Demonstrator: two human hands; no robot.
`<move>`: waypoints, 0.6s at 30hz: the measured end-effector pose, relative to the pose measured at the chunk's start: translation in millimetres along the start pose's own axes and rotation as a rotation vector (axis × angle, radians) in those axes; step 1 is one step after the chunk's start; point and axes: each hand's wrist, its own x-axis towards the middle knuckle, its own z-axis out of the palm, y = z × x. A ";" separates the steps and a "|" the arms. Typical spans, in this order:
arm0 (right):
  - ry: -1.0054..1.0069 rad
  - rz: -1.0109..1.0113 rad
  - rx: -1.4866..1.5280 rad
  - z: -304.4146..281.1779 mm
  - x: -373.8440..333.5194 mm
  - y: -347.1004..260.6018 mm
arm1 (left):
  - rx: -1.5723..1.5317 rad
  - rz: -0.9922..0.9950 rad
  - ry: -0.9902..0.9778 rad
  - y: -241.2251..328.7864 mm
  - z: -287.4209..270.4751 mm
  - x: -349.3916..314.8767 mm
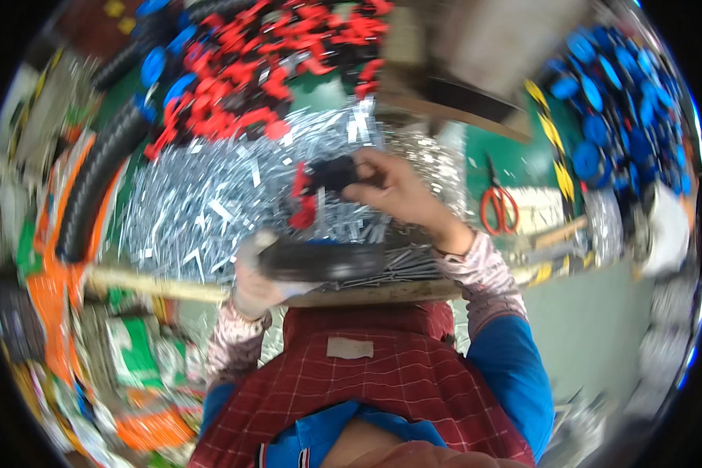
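My left hand (259, 269), in a pale glove, is closed on a black-tyred wheel (324, 262) seen edge-on, with a bit of blue at its upper side. It is just above the table's front edge. Farther off and to the right, my right hand (394, 187) pinches a black and red bracket-like part (331, 178) between thumb and fingers. That part hangs over a wide heap of thin silvery metal strips (203, 207), apart from the wheel. Motion blurs both held things, so their finer shape is hidden.
Red and black parts (257, 70) are piled behind the strips. Blue-hubbed wheels (616, 101) crowd the far right, and a row of black wheels (101, 179) lies left. Red-handled scissors (498, 204) rest right of a heap of small shiny pieces (437, 160). A cardboard box (452, 109) stands behind.
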 end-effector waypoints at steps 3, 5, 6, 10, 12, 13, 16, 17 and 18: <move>0.040 -0.294 -0.187 -17.0 -27.6 16.5 | 0.656 0.389 -0.103 -3.4 0.6 7.2; 0.039 -0.475 -0.290 -19.7 -46.0 8.0 | 0.784 0.413 -0.142 2.3 10.6 17.7; -0.016 -0.331 -0.286 -24.3 -56.1 -1.5 | 0.820 0.395 -0.166 7.0 14.8 18.6; -0.215 -0.390 -0.231 -31.5 -63.3 -1.8 | 0.160 -0.193 -0.059 7.9 18.8 11.9; -0.275 -0.354 -0.122 -22.8 -54.0 1.0 | 0.152 -0.131 -0.058 12.7 8.7 8.6; -0.303 -0.323 -0.114 -16.7 -48.1 0.2 | 0.139 -0.068 -0.056 9.2 0.3 4.4; -0.313 -0.327 -0.106 2.0 -16.5 -2.8 | 0.352 0.377 -0.094 -10.9 -27.4 3.9; -0.350 -0.305 -0.051 9.4 -3.9 -3.2 | 0.651 0.669 -0.143 -8.4 -44.0 7.4; -0.399 -0.278 -0.033 10.8 14.0 -4.4 | 0.704 0.733 -0.122 -16.9 -59.4 7.7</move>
